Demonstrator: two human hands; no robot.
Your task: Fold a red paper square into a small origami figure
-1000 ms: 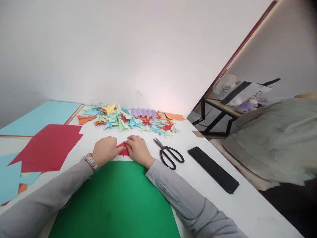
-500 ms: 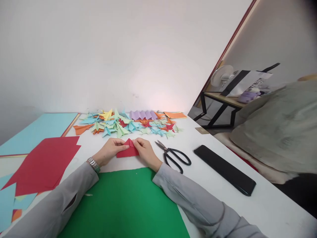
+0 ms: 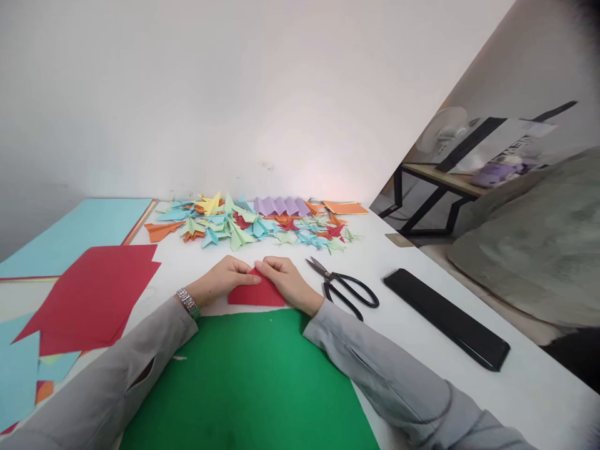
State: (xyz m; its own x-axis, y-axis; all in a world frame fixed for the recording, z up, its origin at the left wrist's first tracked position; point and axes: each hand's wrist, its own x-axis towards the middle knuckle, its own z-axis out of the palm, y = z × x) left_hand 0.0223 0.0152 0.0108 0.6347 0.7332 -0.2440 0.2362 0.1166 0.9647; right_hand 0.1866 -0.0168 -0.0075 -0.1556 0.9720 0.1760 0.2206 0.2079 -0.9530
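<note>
A folded piece of red paper (image 3: 255,296) is held just beyond the far edge of the green sheet (image 3: 253,381). My left hand (image 3: 225,279) pinches its upper left side, thumb lying across the front. On the upper right side, my right hand (image 3: 287,281) grips it with bent fingers, and the two hands almost meet at the top. My fingers hide the paper's top. To the right of my right hand lie black-handled scissors (image 3: 344,284), blades apart and pointing away to the left.
Behind my hands, a pile of folded paper pieces (image 3: 239,234) lies along the wall, with purple pleated paper (image 3: 281,207) among them. Large red sheets (image 3: 94,294) and blue sheets (image 3: 84,231) lie at left. A long black case (image 3: 445,319) lies at right.
The red paper's pointed top, visible before, is now covered by my fingers, which have come closer together. The whole scene has shifted slightly right and up as the camera moved.
</note>
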